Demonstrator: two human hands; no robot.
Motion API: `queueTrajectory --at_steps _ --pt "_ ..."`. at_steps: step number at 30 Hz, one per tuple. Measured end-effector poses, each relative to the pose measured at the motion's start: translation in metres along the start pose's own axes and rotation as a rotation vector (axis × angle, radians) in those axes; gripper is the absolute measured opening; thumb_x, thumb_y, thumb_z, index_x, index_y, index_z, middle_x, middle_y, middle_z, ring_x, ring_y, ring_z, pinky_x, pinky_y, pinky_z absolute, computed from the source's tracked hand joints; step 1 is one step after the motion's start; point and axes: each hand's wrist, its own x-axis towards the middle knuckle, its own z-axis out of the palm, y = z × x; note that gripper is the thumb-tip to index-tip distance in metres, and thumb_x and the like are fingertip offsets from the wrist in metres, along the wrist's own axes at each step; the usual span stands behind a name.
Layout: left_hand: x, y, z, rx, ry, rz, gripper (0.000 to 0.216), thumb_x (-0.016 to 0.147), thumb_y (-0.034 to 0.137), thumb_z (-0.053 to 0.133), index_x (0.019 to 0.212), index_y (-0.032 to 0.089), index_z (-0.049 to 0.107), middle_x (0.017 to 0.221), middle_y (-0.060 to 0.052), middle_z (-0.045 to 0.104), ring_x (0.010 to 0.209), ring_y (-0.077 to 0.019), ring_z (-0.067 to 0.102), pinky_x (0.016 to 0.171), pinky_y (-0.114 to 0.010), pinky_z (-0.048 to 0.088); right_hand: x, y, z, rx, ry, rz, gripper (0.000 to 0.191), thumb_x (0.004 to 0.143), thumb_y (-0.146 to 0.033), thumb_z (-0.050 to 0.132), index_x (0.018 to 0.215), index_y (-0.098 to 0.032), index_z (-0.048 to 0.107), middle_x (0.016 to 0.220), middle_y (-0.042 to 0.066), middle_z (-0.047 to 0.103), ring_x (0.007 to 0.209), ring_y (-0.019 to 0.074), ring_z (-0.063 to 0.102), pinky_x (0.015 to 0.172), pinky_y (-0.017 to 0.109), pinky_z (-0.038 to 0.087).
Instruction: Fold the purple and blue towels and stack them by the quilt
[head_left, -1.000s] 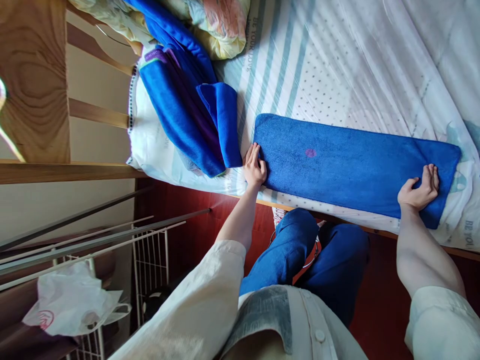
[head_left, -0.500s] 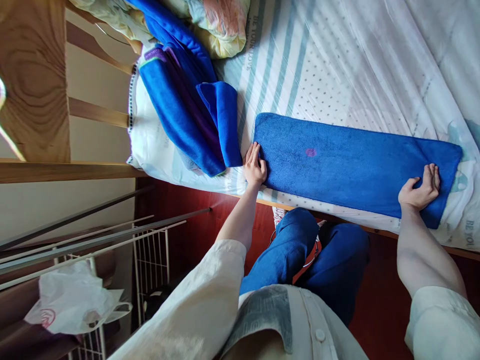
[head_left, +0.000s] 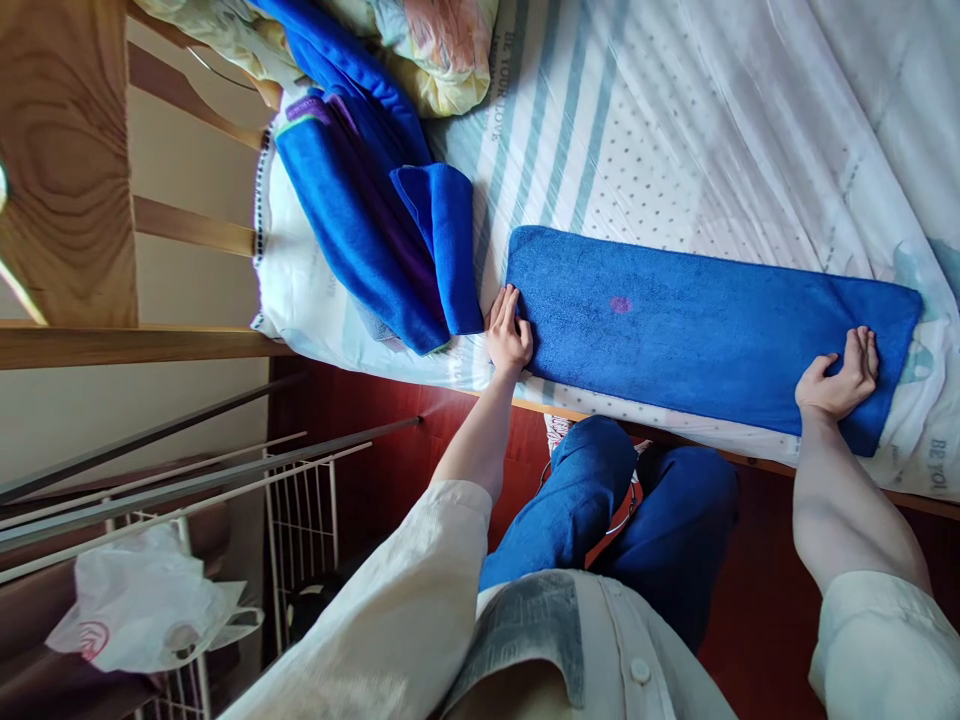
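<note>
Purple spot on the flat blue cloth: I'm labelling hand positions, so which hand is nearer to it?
Left. The left hand is at the left edge of the cloth, left of the purple spot; the right hand rests near the cloth's right end, farther away.

Single head-worn view. Camera sits beside the bed [head_left: 675, 170], above its level, facing across it and steeply down. Range close: bed overruns the frame; wearer's shirt [head_left: 664, 640] shows nearer than the bed.
</note>
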Motion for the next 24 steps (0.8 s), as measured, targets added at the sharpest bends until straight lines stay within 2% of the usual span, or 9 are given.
queueTrajectory --at_steps 9,15,24 --pt "-0.0015 0.0 -0.0012 -0.012 0.025 0.031 0.061 0.091 0.022 0.043 0.15 0.016 0.057 0.158 -0.01 0.054 0.156 -0.0228 0.04 0.133 -0.042 0.029 -0.0021 0.0012 -0.0017 -0.009 -0.012 -0.029 0.054 0.086 -0.012 0.042 0.135 -0.007 0.064 0.145 0.024 0.063 0.144 0.0308 0.055 0.124 0.048 0.04" --pt "-0.001 0.0019 -0.0025 0.007 0.018 0.009 0.059 0.092 0.024 0.043 0.148 0.016 0.058 0.157 -0.011 0.056 0.155 -0.0227 0.041 0.132 -0.042 0.03 -0.0027 0.0016 -0.002 -0.002 -0.018 -0.011 0.056 0.085 -0.014 0.042 0.136 -0.012 0.065 0.146 0.019 0.064 0.144 0.0316 0.055 0.122 0.056 0.043" --pt "-0.0005 0.005 -0.0053 -0.096 -0.02 -0.045 0.061 0.092 0.032 0.049 0.15 0.019 0.056 0.161 -0.01 0.051 0.157 -0.0271 0.037 0.135 -0.046 0.023 -0.0006 -0.0047 -0.0051 -0.025 -0.061 0.024 0.059 0.084 -0.014 0.042 0.138 -0.012 0.064 0.147 0.019 0.062 0.146 0.0321 0.053 0.122 0.058 0.042"
